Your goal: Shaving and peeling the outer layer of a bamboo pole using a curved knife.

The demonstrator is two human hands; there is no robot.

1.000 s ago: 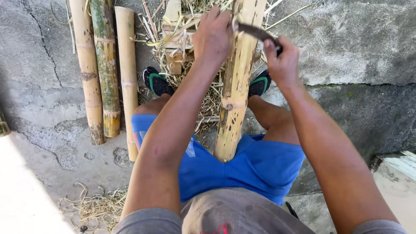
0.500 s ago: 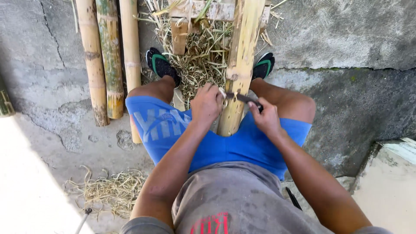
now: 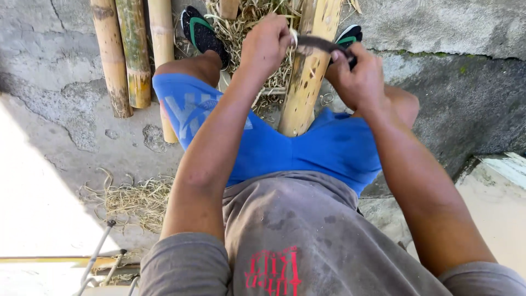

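Observation:
A pale yellow bamboo pole (image 3: 307, 77) leans between my knees, its lower end against my blue shorts (image 3: 329, 148). A dark curved blade (image 3: 320, 44) lies across the pole. My left hand (image 3: 266, 44) grips the blade's left end, and my right hand (image 3: 356, 74) grips its right end. Both fists are closed around the blade, one on each side of the pole.
Three bamboo poles (image 3: 134, 55) lie side by side on the cracked concrete at the upper left. Dry shavings (image 3: 137, 200) litter the ground at lower left and around my sandalled feet (image 3: 203, 33). A concrete step edge (image 3: 498, 170) rises at the right.
The blade and both hands were far up the pole, then came down close to my lap. Now they are further up the pole again.

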